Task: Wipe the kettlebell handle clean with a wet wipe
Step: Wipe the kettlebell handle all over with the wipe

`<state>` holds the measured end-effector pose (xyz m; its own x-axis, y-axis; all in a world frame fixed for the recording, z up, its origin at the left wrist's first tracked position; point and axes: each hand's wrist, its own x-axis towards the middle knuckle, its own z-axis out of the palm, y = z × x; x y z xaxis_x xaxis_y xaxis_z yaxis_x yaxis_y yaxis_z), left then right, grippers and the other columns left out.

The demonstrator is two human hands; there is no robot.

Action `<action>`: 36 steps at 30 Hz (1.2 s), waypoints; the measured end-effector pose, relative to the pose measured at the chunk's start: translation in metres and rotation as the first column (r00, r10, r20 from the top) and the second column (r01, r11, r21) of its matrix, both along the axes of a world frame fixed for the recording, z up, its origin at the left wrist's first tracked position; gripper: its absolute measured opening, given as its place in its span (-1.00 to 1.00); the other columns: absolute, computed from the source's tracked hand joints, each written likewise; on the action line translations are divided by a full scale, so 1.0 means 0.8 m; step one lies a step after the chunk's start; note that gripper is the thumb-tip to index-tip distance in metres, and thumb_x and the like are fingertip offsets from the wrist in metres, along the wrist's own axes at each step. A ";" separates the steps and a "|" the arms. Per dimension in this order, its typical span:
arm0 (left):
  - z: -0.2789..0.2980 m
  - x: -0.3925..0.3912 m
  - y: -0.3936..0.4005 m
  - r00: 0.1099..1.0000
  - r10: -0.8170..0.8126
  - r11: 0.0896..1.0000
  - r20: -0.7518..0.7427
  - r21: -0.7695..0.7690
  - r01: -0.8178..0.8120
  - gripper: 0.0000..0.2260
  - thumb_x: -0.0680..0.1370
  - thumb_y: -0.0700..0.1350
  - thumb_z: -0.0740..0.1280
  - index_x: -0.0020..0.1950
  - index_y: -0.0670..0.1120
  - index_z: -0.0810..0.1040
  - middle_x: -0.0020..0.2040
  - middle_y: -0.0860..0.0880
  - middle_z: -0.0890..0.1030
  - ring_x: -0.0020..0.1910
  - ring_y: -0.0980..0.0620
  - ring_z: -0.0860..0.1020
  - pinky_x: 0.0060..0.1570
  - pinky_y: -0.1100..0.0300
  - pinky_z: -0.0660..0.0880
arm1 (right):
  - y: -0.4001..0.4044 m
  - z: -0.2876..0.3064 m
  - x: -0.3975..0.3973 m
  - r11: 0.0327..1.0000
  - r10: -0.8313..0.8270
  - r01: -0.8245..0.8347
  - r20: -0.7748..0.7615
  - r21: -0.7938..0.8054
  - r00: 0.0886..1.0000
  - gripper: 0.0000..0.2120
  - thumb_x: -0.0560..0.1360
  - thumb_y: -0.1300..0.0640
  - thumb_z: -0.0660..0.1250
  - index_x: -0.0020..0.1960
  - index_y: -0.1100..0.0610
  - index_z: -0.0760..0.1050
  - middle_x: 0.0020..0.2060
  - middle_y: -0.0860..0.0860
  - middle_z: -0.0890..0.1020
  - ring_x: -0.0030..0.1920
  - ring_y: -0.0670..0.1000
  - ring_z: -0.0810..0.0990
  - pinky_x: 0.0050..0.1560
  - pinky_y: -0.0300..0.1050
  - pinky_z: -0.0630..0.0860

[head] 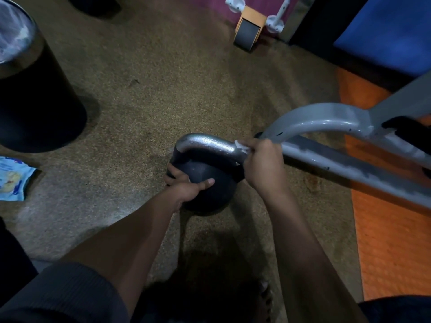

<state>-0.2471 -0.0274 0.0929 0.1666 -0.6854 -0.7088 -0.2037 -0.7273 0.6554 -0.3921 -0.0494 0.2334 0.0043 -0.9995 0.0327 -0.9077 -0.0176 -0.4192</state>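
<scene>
A: Kettlebell (205, 183) is stood on the floor (163, 89), mid-frame; wipe pack (11, 178) and bin (35, 89) are seen well to the left.
B: Left hand (186, 185)?
A: Fingers are spread and curled around the ball, so it's steadied.
B: Handle (205, 145)?
A: Bare metal across the top. At its right end the wet wipe (241, 145) is pinched by the right hand (263, 164), fingers closed around wipe and handle, just beside a grey frame (326, 122).
B: Step?
A: Wiping is judged underway. Next, prob. a firm pull back leftward along the curve is needed, w/ the ball kept braced.
</scene>
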 end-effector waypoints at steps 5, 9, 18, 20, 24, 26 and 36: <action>-0.001 0.000 -0.001 1.000 0.013 1.000 -0.002 0.004 -0.013 0.22 0.34 0.21 0.57 0.61 -0.03 -0.30 0.62 -0.18 -0.14 0.60 -0.19 0.00 0.51 -0.20 0.17 | 0.024 -0.003 0.029 0.966 0.155 -0.145 0.027 -0.213 0.988 -0.52 0.37 0.52 0.18 0.16 0.21 0.63 0.10 0.12 0.67 0.14 0.11 0.58 0.23 -0.27 0.39; -0.003 0.002 -0.001 1.000 0.013 1.000 -0.014 0.004 -0.013 0.20 0.33 0.22 0.57 0.61 -0.05 -0.25 0.61 -0.21 -0.09 0.58 -0.20 0.05 0.50 -0.17 0.20 | 0.026 -0.002 0.009 0.987 0.014 0.011 0.154 -0.161 0.988 -0.63 0.47 0.46 0.21 0.14 0.20 0.64 0.12 0.07 0.67 0.12 -0.01 0.61 0.22 -0.38 0.42; -0.003 0.000 -0.002 1.000 0.002 1.000 -0.004 0.002 -0.002 0.23 0.35 0.23 0.55 0.61 -0.06 -0.32 0.61 -0.22 -0.14 0.59 -0.20 0.02 0.52 -0.15 0.18 | 0.040 -0.019 0.021 0.953 0.040 0.000 0.124 -0.304 0.991 -0.63 0.36 0.50 0.24 0.03 0.26 0.68 0.04 0.09 0.70 0.10 0.05 0.61 0.22 -0.37 0.34; -0.003 0.000 -0.002 1.000 -0.005 1.000 0.002 0.003 0.005 0.23 0.35 0.23 0.55 0.61 -0.06 -0.33 0.61 -0.22 -0.14 0.59 -0.21 0.02 0.51 -0.17 0.19 | 0.037 -0.020 0.012 0.947 0.000 0.049 0.153 -0.318 0.988 -0.65 0.37 0.50 0.25 0.02 0.26 0.68 0.03 0.08 0.70 0.07 0.04 0.63 0.20 -0.41 0.35; -0.002 0.000 -0.002 1.000 -0.007 1.000 0.012 0.004 0.007 0.22 0.34 0.24 0.55 0.61 -0.06 -0.31 0.61 -0.22 -0.13 0.59 -0.22 0.03 0.50 -0.18 0.20 | 0.026 -0.019 0.025 0.943 0.019 0.034 0.155 -0.331 0.988 -0.66 0.38 0.48 0.26 0.05 0.26 0.67 0.03 0.09 0.70 0.08 0.06 0.61 0.19 -0.36 0.36; -0.003 -0.001 -0.003 1.000 0.000 1.000 0.005 0.004 0.000 0.23 0.34 0.23 0.56 0.61 -0.05 -0.31 0.61 -0.21 -0.13 0.59 -0.21 0.03 0.51 -0.17 0.20 | 0.034 -0.026 0.033 0.940 0.076 -0.033 0.115 -0.339 0.990 -0.67 0.38 0.47 0.29 0.05 0.26 0.66 0.04 0.10 0.68 0.10 0.08 0.59 0.20 -0.26 0.40; -0.006 0.001 -0.002 1.000 -0.002 1.000 -0.005 0.004 0.002 0.24 0.32 0.24 0.56 0.60 -0.02 -0.32 0.61 -0.19 -0.14 0.59 -0.19 0.00 0.51 -0.17 0.20 | 0.037 -0.040 0.032 0.914 0.082 -0.008 0.165 -0.406 0.983 -0.70 0.37 0.48 0.34 0.05 0.27 0.66 0.01 0.10 0.67 0.06 0.11 0.59 0.15 -0.18 0.49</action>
<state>-0.2463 -0.0291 0.0877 0.1618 -0.6826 -0.7126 -0.2020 -0.7297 0.6532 -0.3667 -0.0202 0.2012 0.0065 -0.8998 0.4363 -0.8150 -0.2575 -0.5191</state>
